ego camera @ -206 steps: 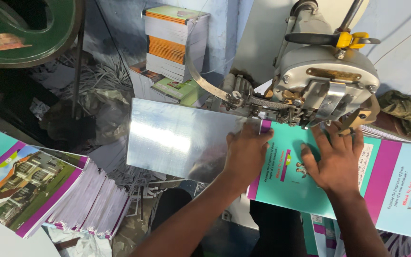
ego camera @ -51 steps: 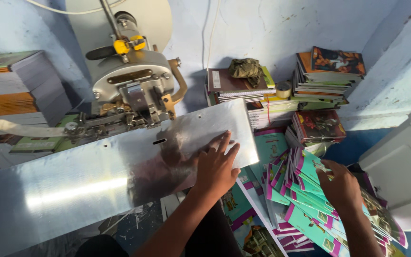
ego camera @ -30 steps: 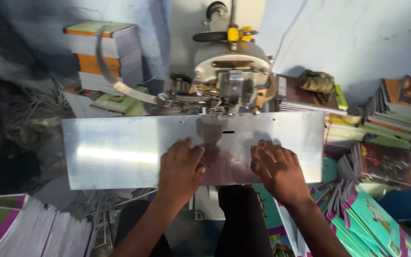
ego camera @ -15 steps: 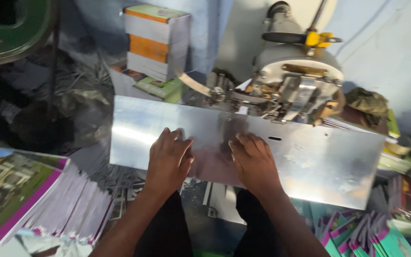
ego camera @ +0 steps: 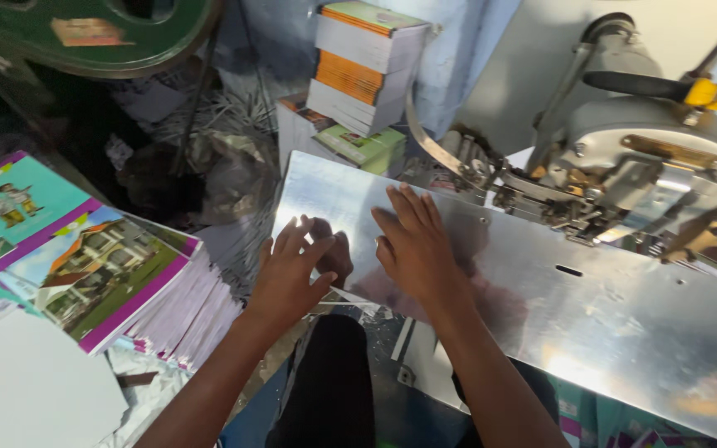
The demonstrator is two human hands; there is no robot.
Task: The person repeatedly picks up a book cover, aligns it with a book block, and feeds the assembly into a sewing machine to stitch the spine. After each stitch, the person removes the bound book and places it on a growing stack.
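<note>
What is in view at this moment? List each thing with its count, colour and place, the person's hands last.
Metal plate: one, shiny silver, centre to right.
Stitching machine: one, grey with a yellow-tipped lever, upper right.
Booklet pile: one, teal, green and purple covers, left.
Stacked books: one stack, orange and white edges, top centre.
Green wheel: one, upper left.
Left hand: flat on the plate's near edge.
Right hand: flat on the plate.

Shiny bare metal plate (ego camera: 541, 290), flat and slanting rightward, seemingly fixed under the stitching machine (ego camera: 641, 174).
</note>
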